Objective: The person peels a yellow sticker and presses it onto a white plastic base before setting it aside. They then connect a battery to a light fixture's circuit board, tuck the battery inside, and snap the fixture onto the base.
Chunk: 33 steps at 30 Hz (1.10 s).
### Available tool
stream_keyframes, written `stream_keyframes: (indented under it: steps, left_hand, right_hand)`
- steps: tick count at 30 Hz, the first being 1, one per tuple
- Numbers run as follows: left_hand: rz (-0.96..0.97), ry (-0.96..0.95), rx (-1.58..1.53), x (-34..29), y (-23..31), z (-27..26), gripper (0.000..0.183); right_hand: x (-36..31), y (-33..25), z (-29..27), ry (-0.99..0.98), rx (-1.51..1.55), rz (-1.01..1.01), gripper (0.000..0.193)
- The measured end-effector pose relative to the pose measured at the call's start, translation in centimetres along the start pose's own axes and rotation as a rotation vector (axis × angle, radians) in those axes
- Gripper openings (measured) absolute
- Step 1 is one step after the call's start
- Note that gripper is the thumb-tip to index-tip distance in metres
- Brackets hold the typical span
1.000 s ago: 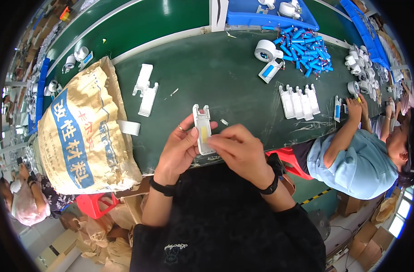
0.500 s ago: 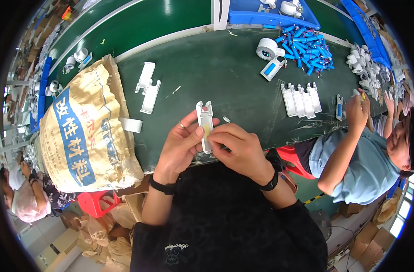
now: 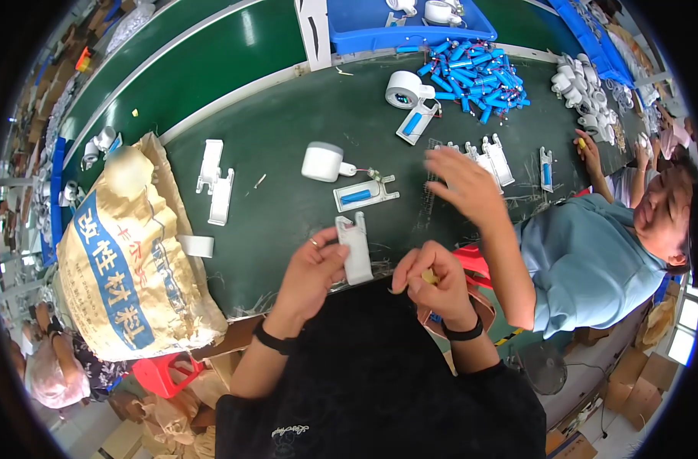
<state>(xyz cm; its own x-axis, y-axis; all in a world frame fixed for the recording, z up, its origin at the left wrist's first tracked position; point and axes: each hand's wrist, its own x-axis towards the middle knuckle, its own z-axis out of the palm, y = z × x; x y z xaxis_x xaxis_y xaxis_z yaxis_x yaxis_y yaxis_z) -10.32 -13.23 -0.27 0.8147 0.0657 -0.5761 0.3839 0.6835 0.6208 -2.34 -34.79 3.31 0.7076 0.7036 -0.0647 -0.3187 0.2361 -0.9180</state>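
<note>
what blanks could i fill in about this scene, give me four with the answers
The left hand holds a plastic piece coloured ____.
The right hand holds a small piece coloured ____.
The cylinders heaped on the table are ____.
The large tan sack is on the person's ____ side.

Missing words: white; yellow; blue; left.

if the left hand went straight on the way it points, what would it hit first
The left hand would probably meet the white case holding a blue battery, though the hand's height is unclear.
</note>
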Motion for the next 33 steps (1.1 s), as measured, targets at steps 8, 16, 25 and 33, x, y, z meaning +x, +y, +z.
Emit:
stream_keyframes:
  steps: [8,16,25,33]
  left_hand:
    - [0.171,0.014,0.179,7.8,-3.4,9.9,0.042]
    - [0.259,0.022,0.495,8.1,-2.9,10.8,0.07]
    - [0.625,0.091,0.92,2.9,1.4,7.6,0.045]
    - [0.61,0.504,1.408,7.7,8.7,2.5,0.059]
  right_hand:
    - [-2.2,0.9,-1.4,0.166,0.282,0.138,0.019]
    - [-3.6,1.2,-4.4,0.166,0.472,0.021,0.007]
    - [-2.2,1.0,-3.1,0.228,0.345,0.248,0.016]
    - [0.1,1.4,-0.9,0.143,0.189,0.388,0.022]
